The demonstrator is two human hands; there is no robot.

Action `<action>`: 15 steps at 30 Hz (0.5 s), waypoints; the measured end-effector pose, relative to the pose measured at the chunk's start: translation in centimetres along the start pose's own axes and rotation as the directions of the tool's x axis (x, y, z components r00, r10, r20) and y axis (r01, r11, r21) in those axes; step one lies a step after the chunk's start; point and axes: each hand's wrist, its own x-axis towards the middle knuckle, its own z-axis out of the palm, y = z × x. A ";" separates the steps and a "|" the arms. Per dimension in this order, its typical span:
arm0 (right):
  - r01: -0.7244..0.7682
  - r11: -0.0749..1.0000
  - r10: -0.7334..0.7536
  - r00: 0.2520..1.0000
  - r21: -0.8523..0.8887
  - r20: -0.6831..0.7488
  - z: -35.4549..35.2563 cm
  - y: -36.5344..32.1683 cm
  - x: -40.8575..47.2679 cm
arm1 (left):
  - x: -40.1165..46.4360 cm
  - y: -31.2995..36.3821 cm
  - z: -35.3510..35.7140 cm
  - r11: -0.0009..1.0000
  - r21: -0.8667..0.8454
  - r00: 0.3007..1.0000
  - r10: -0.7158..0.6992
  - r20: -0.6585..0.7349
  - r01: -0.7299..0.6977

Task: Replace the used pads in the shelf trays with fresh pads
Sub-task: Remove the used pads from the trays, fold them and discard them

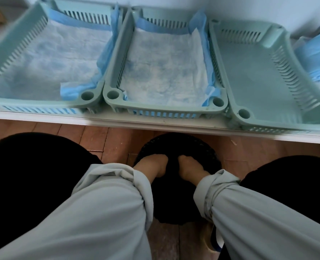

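Note:
Three pale green slotted trays stand side by side on a white shelf. The left tray point(14, 51) holds a white pad with blue edges point(48, 59). A crumpled white pad with bluish stains point(163, 66) lines the middle tray point(166, 107). The right tray point(264, 76) is bare inside. Low between my knees, my left hand point(151, 166) and my right hand point(190, 168) are down in a round black bag point(176, 203) on the floor. Both hands curl into its dark material, which hides the fingertips.
A stack of folded blue pads point(316, 61) lies on the shelf to the right of the trays. The white shelf edge point(155, 126) runs across just beyond my hands. Below is a red-brown wooden floor point(106, 139). My knees in black flank the bag.

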 end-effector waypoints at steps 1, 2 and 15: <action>0.021 1.000 -0.021 1.000 -0.003 -0.023 -0.4 -0.5 -0.4 | -0.5 0.4 -0.3 1.000 0.010 1.000 0.009 -0.027 -0.008; 0.041 0.999 -0.041 0.999 -0.003 -0.034 -0.8 -0.9 -0.7 | -0.8 0.9 -0.6 1.000 0.022 0.999 0.019 -0.049 -0.018; 0.085 0.994 -0.096 0.983 -0.074 -0.159 -10.1 -3.4 -7.0 | -8.9 4.4 -8.8 0.963 0.254 0.940 0.168 -0.296 -0.092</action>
